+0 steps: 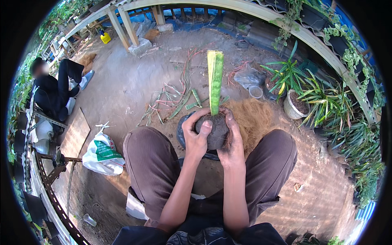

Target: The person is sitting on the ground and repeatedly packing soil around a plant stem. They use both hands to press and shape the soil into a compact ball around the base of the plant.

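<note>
Between both palms I hold a round ball of dark, wet soil (216, 132) with fine fibres sticking out. A cut snake plant leaf (216, 81), green with a yellow edge, stands upright from its top. My left hand (197, 131) wraps the ball's left side, thumb pressed on its front. My right hand (231, 139) cups the right side, its fingers smeared with soil. Under the hands, a black container (182, 130) shows in part between my knees; its contents are hidden. Loose brown coconut fibre (252, 122) lies just to the right, beyond my right knee.
Cut leaf pieces (197, 98) and reddish plastic string (167, 99) lie ahead. A white sack with print (102, 153) stands left of my knee. At right are a potted plant (295, 105) and a clear plastic cup (255, 91). A person (55, 88) sits at far left.
</note>
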